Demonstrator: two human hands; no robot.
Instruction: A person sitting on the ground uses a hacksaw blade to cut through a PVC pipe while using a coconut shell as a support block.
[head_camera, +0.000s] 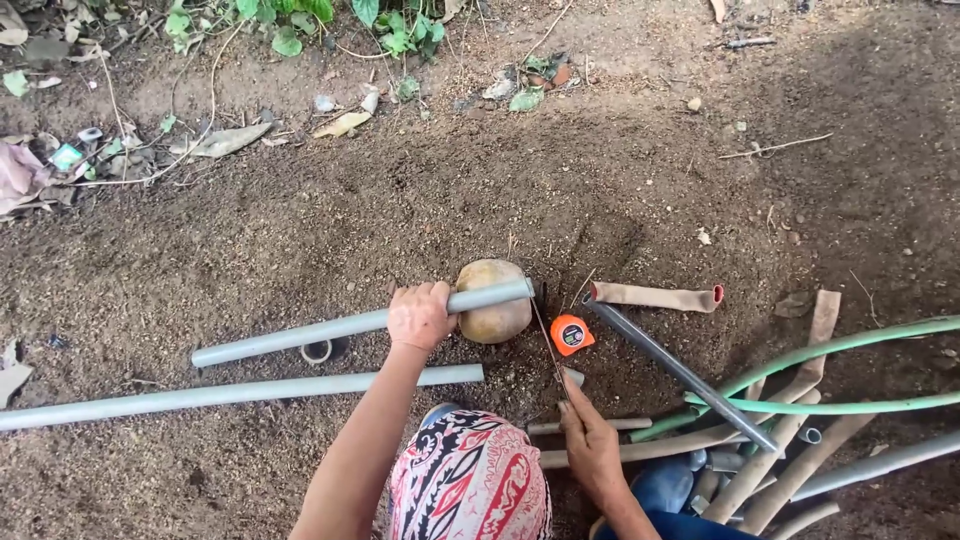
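Grey pipe (360, 322) lay across a round stone (494, 300), left hand (420, 315) clenched around it, right hand (590, 440) gripping a thin saw blade (545, 345) at its end; risk: pipe rolling off stone, blade skidding.

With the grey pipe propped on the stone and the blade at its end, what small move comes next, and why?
Probably a short first saw stroke. The left hand pins the grey pipe across the round stone, and the right hand holds a thin hacksaw blade against the pipe's overhanging end, so support and blade look set.
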